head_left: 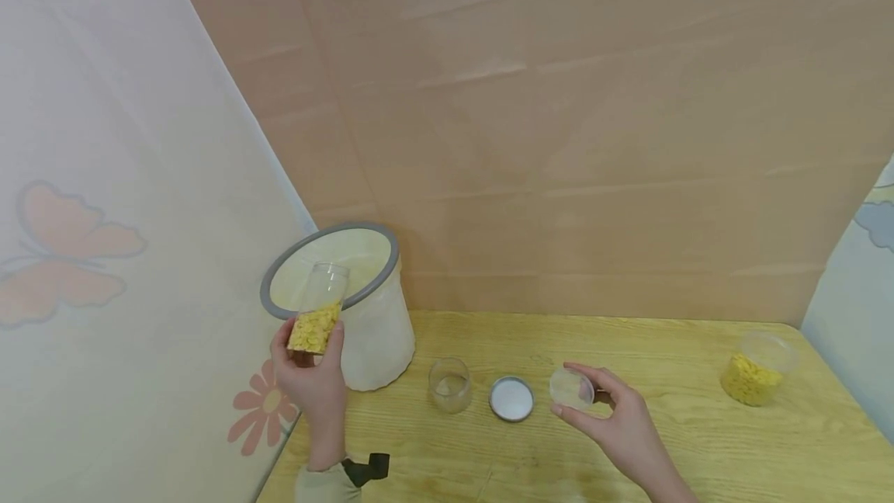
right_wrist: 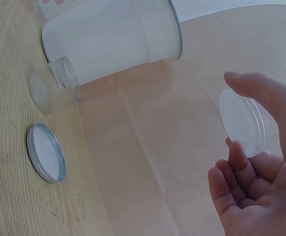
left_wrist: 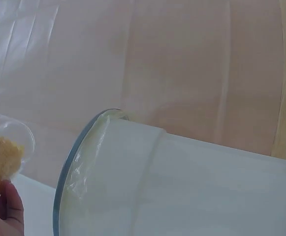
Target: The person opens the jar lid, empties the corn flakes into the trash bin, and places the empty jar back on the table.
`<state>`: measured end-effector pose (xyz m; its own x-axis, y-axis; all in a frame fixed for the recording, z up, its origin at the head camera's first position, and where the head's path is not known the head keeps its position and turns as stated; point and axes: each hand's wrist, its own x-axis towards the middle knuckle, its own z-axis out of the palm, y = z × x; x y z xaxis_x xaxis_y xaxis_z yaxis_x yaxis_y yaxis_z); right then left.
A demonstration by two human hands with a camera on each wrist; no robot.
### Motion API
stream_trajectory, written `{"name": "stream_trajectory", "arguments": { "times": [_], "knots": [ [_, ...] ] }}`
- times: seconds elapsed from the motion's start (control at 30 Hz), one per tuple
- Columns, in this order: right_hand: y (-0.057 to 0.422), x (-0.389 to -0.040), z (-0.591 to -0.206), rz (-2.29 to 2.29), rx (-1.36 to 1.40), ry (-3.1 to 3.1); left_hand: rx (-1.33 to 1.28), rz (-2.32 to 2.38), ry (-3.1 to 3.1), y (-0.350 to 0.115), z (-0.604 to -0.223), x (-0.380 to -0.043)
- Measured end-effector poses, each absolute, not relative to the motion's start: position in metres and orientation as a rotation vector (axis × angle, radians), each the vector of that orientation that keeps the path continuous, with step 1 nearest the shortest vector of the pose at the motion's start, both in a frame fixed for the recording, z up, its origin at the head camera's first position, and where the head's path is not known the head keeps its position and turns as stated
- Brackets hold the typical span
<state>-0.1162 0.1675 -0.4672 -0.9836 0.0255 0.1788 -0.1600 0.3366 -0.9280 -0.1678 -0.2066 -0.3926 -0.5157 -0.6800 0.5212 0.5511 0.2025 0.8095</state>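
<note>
My left hand [head_left: 312, 390] grips a clear jar [head_left: 317, 328] by its lower part, in front of the bin's rim. Yellow flake-like pieces fill about half of it, and the jar leans slightly. In the left wrist view only part of this jar [left_wrist: 7, 157] and a few fingers show at the left edge. My right hand [head_left: 624, 427] holds a clear, shallow round lid [head_left: 569, 389] by its edge, between thumb and fingers, above the table. In the right wrist view the lid [right_wrist: 241, 123] stands nearly on edge.
A white bin [head_left: 380, 340] with a grey rim and a liner stands at the left of the wooden table [head_left: 663, 355]. An uncovered clear jar [head_left: 450, 385] and a metal-rimmed lid [head_left: 511, 399] lie between the hands. Another clear container [head_left: 750, 379] with yellow pieces is far right.
</note>
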Motion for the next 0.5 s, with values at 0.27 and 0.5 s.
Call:
{"name": "stream_trajectory", "arguments": {
  "times": [0.27,0.5],
  "knots": [
    [0.167,-0.115,-0.468,1.717,0.141,-2.413,0.145,-1.483,-1.448,-0.216,-0.392,-0.172],
    [0.167,-0.114,-0.469,1.712,0.14,-2.418,0.197,-1.454,-1.45,-0.22,-0.392,-0.172]
  ]
}}
